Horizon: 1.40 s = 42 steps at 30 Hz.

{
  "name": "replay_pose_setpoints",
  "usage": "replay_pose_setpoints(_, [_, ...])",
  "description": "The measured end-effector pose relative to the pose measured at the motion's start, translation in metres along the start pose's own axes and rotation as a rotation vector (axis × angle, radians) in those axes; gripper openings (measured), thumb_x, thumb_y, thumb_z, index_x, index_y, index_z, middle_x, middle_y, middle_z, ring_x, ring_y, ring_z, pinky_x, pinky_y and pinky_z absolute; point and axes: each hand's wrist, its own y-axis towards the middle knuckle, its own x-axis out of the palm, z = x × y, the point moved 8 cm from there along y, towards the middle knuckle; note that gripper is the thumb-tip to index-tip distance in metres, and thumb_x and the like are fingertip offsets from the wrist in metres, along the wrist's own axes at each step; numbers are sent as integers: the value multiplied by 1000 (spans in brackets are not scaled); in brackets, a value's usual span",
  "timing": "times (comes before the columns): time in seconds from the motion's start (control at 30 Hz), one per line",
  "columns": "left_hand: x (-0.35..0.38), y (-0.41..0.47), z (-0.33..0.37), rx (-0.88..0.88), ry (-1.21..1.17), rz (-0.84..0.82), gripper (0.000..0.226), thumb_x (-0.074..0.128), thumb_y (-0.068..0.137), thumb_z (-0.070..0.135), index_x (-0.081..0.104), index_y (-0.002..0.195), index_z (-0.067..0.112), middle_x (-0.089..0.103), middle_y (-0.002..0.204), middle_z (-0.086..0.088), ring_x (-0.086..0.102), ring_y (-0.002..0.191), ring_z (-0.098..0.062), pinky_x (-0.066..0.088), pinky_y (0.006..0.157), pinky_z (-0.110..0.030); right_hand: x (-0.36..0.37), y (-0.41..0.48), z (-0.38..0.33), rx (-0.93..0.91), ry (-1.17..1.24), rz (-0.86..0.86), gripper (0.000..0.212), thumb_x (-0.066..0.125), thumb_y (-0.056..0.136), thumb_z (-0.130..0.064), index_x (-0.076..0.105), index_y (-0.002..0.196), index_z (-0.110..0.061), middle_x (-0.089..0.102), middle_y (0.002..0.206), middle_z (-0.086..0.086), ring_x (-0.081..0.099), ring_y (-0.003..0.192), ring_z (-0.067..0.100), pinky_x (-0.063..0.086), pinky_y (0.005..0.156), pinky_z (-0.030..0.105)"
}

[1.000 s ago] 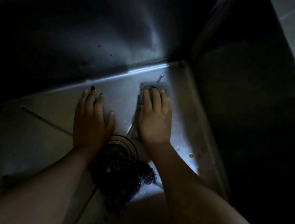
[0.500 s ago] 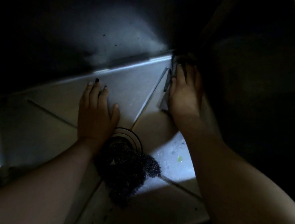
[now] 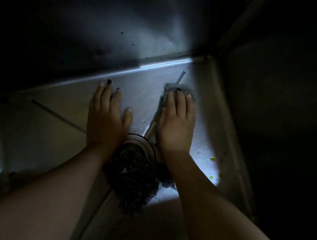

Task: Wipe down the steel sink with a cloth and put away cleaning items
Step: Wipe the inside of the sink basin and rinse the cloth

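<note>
- Across the steel sink (image 3: 48, 138), brushed metal with pressed creases running toward the middle; best wiped in overlapping strokes along the grain, right into the far corner seam.
- Over the drain ring (image 3: 139, 137), dark wiry scourer (image 3: 134, 181), coarse and tangled; probably worth lifting out before wiping there.
- Right grip (image 3: 176, 123) flat, fingers straight, clasping nothing, pressing the cloth (image 3: 172, 86) onto the sink floor near the far right corner; firm, even palm weight advised.
- Left grip (image 3: 104, 119) spread flat and empty on bare steel, likely bracing.
- Cloth thin, grey, mostly hidden under the fingers.
- Yellow-green droplets (image 3: 212, 159) just right of the wrist, not yet wiped.
</note>
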Motion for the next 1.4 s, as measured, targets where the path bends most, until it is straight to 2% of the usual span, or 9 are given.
replay_pose_setpoints(0.27, [-1, 0, 1, -16, -32, -2, 52, 50, 80, 24, 51, 122, -7, 44, 134, -30, 35, 130, -44, 27, 108, -50, -2, 56, 13, -90, -92, -58, 47, 31, 99, -26, 32, 145, -13, 24, 154, 12, 16, 143, 28, 7, 117, 33])
replay_pose_setpoints(0.43, [-3, -1, 0, -15, -38, 9, 50, 49, 82, 24, 51, 122, -6, 45, 134, -29, 35, 130, -43, 27, 109, -50, -13, 64, 36, -66, -115, -41, 46, 33, 99, -20, 33, 143, -8, 29, 150, 18, 22, 140, 32, 8, 115, 36])
replay_pose_setpoints(0.57, [-2, -3, 0, -18, -41, 16, 48, 55, 83, 21, 51, 123, -5, 44, 136, -27, 34, 131, -42, 26, 109, -49, -10, 53, 55, -34, -224, -88, 47, 24, 100, -22, 26, 146, -11, 23, 154, 11, 15, 143, 28, 3, 116, 35])
replay_pose_setpoints(0.67, [-2, -3, -1, -31, -61, 6, 49, 52, 84, 24, 50, 125, -4, 42, 138, -26, 31, 134, -40, 23, 110, -47, -22, 31, 57, 53, -124, 2, 45, 33, 98, -21, 35, 142, -10, 32, 148, 17, 23, 140, 32, 6, 114, 33])
replay_pose_setpoints(0.77, [-2, -4, -1, -24, -67, 7, 50, 49, 86, 26, 48, 127, -3, 41, 139, -25, 29, 135, -38, 21, 111, -46, -19, 11, 54, 98, -111, 1, 46, 37, 97, -22, 37, 142, -10, 32, 148, 16, 22, 140, 32, 1, 113, 29])
replay_pose_setpoints(0.9, [0, -4, -2, -24, -60, -4, 51, 47, 87, 27, 47, 128, -3, 39, 141, -24, 27, 136, -37, 20, 111, -46, -14, 3, 48, 137, -64, 3, 48, 41, 96, -25, 37, 142, -11, 29, 151, 13, 19, 141, 32, 5, 114, 31])
replay_pose_setpoints(1.2, [-2, -3, -2, -44, -83, -40, 56, 43, 86, 32, 43, 132, 0, 33, 146, -21, 20, 140, -33, 13, 114, -41, -13, 15, 30, 7, -27, -28, 49, 41, 96, -26, 37, 143, -13, 28, 152, 10, 16, 142, 29, 9, 117, 33])
replay_pose_setpoints(1.33, [-2, -1, -5, -70, -135, -50, 53, 51, 89, 28, 41, 134, 3, 28, 149, -17, 16, 141, -30, 12, 114, -39, -12, 15, 31, 12, -9, -43, 49, 41, 96, -26, 35, 144, -14, 25, 153, 10, 14, 142, 29, 9, 117, 34])
replay_pose_setpoints(1.4, [-1, 1, -7, -92, -164, -80, 60, 55, 88, 28, 34, 139, 5, 23, 151, -15, 13, 142, -28, 10, 114, -36, -13, 15, 32, 29, 0, -46, 48, 41, 96, -26, 36, 143, -15, 25, 153, 9, 15, 141, 29, 11, 116, 33])
